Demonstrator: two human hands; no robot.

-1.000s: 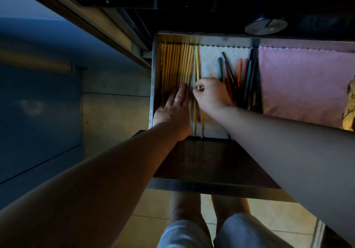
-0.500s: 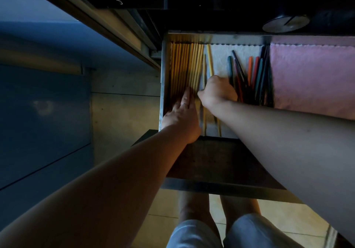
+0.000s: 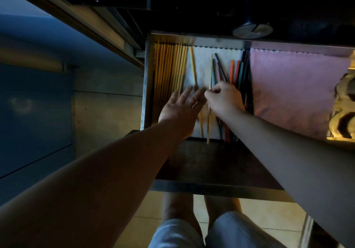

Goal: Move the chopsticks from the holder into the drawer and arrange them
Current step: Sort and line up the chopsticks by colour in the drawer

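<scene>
Dim kitchen drawer (image 3: 148, 78) at frame centre: right hand (image 3: 223, 98) pinches one wooden chopstick (image 3: 210, 78), left hand (image 3: 179, 109) flat and released; sorting underway, next likely laying it beside the left-hand wooden row (image 3: 169, 69).

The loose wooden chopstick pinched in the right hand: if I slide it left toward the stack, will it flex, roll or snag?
The chopstick looks thin, straight and rigid, so it probably won't flex. It is slim and likely light, so the right hand may shift it easily. On the white liner it may roll or skew; the open left hand could stop it.
</scene>
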